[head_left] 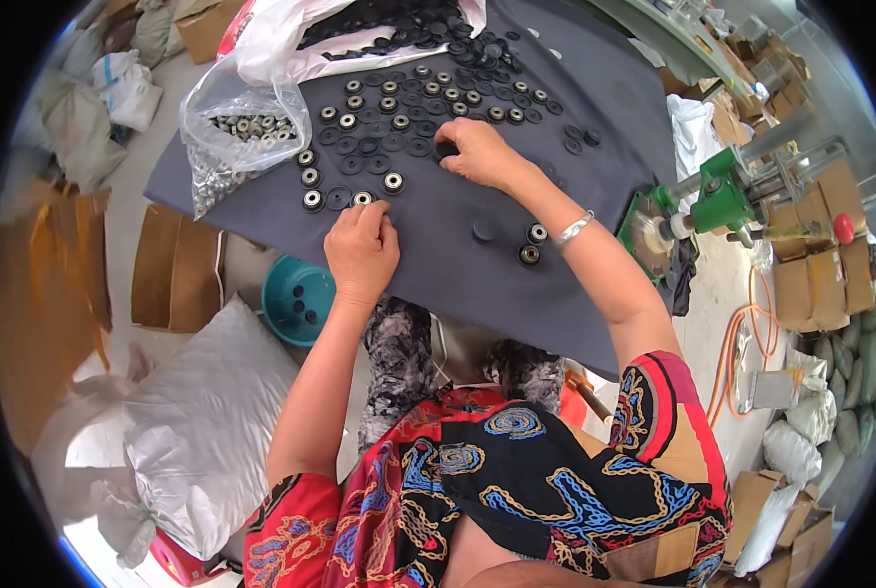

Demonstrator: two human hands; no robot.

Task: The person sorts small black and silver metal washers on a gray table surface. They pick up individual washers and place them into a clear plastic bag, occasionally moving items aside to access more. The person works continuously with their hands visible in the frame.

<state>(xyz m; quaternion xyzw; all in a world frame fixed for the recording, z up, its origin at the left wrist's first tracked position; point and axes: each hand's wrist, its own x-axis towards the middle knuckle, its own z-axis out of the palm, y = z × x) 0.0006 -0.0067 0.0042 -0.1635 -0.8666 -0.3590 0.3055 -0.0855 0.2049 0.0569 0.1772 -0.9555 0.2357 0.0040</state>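
Observation:
On the dark grey cloth, my left hand [362,250] is closed, its fingers curled against a small metal bearing [363,198] that shows just past them. Part of that bearing is hidden by the fingers. Further off and to the right, my right hand [482,152] pinches a round black plastic cap [446,150] at its edge. Many similar black caps [392,142] lie around the hands, some with a silvery bearing [392,183] seated in them. Two caps with bearings [529,254] sit apart near my right forearm, close to a lone black disc [484,230].
A clear bag of bearings [252,127] and a white bag spilling black caps [389,39] lie on the table's far side. A green hand press [717,191] stands to the right. A teal basin [296,299] with several black discs is below the left edge, near a white sack [208,412].

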